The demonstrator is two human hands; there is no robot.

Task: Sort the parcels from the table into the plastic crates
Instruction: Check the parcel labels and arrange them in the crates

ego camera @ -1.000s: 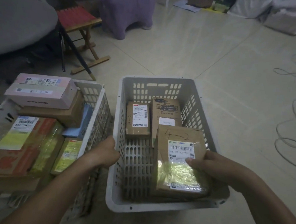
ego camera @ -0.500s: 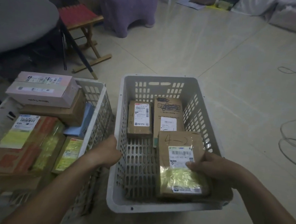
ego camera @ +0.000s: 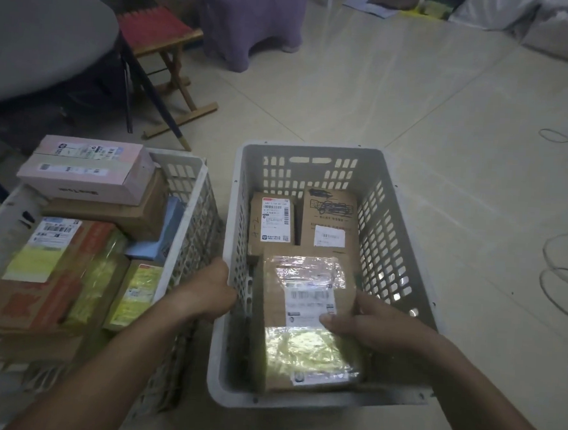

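Parcel lengthwise along the crate

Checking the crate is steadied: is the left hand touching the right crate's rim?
Touching. The head view shows the left hand curled over the left rim of the right crate, with no gap.

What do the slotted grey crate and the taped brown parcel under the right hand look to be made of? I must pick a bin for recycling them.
Slotted grey crate: seemingly moulded plastic, matte; regular slots pierce its walls and its rim is rounded.
Taped brown parcel: probably cardboard, dull brown, with glossy clear or yellowish tape that glints and wrinkles, plus a white paper label. The right hand grips it.
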